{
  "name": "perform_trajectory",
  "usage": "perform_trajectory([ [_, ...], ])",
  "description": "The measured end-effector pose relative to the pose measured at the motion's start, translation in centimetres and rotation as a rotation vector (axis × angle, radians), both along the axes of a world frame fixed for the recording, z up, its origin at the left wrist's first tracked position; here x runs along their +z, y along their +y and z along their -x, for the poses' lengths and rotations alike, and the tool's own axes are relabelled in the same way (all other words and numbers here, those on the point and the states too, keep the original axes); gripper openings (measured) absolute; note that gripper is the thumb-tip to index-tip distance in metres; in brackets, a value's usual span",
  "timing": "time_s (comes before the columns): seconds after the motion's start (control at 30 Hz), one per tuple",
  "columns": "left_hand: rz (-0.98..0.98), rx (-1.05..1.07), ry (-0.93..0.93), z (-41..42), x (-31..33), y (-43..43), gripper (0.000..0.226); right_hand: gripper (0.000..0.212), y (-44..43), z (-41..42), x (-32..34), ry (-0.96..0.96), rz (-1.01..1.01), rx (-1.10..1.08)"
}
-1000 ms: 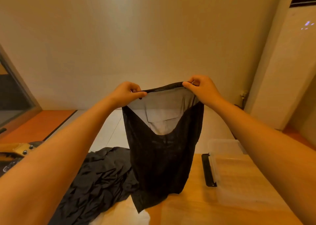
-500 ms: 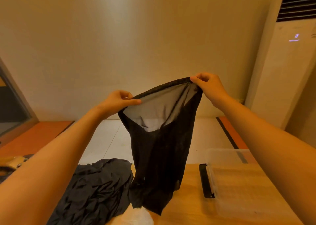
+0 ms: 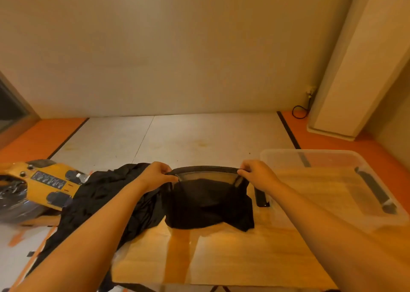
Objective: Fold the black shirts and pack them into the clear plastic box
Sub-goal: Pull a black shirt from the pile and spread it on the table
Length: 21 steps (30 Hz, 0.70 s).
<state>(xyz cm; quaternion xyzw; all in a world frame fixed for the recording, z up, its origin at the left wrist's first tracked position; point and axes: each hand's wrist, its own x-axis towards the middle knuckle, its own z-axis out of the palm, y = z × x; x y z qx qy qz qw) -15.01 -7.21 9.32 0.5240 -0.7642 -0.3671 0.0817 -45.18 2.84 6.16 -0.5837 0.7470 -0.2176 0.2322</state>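
Observation:
A thin black shirt hangs low over the far part of the wooden table, its lower part bunched on the wood. My left hand pinches the left end of its upper hem and my right hand pinches the right end, stretching the hem between them. A heap of black shirts lies crumpled on the table's left side and spills over its edge. The clear plastic box stands open at the right, nothing visible inside.
A black latch sits on the box's near left end, another handle on its right. A yellow machine stands on the floor at the left. A tall white cabinet unit stands at the back right, with a cable beside it.
Both hands have come down from chest height to just above the table, still holding the shirt's hem. The shirt's lower part now rests bunched on the wood. The camera tilted down.

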Motion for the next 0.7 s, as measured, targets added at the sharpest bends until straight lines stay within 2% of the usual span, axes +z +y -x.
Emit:
perform_trajectory([
  [0.07, 0.002, -0.002, -0.01, 0.6, -1.6, 0.8, 0.026, 0.021, 1.3, -0.5, -2.3, 0.055, -0.062, 0.011],
  [0.13, -0.011, -0.009, 0.028, 1.2, -3.1, 1.9, 0.041, 0.028, 2.5, -0.7, -4.3, 0.107, -0.116, 0.034],
  [0.23, -0.032, -0.027, 0.079, 2.2, -5.3, 3.6, 0.053, 0.019, 4.1, -0.4, -6.6, 0.182, -0.175, 0.059],
  [0.3, -0.066, -0.019, 0.089, 2.6, -6.7, 4.4, 0.05, 0.015, 4.9, -0.1, -7.4, 0.241, -0.168, 0.066],
  [0.6, -0.156, 0.031, 0.067, 2.0, -10.9, 7.0, 0.02, 0.02, 8.4, 2.0, -9.2, 0.398, -0.135, 0.076],
  [0.7, -0.184, 0.046, 0.084, 2.3, -11.5, 7.0, 0.012, 0.019, 9.2, 2.5, -9.4, 0.343, -0.073, 0.06],
])
